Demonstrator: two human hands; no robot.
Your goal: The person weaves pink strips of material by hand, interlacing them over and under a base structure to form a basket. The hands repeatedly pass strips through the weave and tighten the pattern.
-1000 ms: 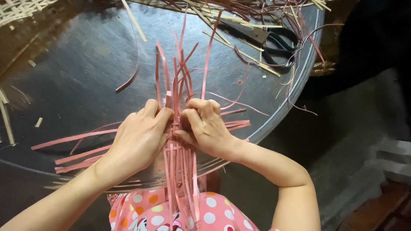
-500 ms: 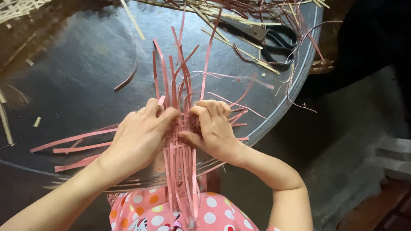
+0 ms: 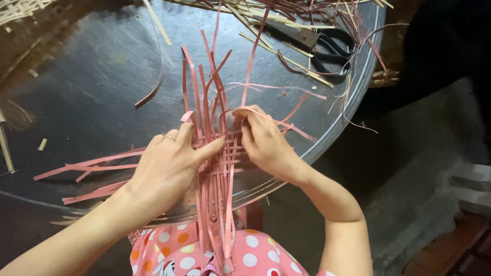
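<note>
- The left hand (image 3: 171,163) lies flat at centre frame, palm down, pressing the pink strips (image 3: 217,153) against the tray (image 3: 92,66); its thumb points right onto the woven patch, fingers spread rather than closed round anything.
- The right hand (image 3: 263,143), just right of centre, pinches one pink strip at its fingertips and bends it over the weave (the strip curls above the knuckles).
- Progress, as I judge it: only a small patch (image 3: 225,148) between the two hands is interlaced. Most of the strip length remains loose, fanning toward the top of the frame, out to the left, and down over the polka-dot cloth (image 3: 204,250) at the bottom.
- So the weave looks early, with far more left than done.
- Edges: the weave sits near the tray's lower rim, and the loose ends hang past it toward the lap.
- Open room: bare dark tray shows at upper left and left. The upper right is crowded with scissors (image 3: 322,43) and pale and dark offcuts (image 3: 266,20), well apart from the hands.
</note>
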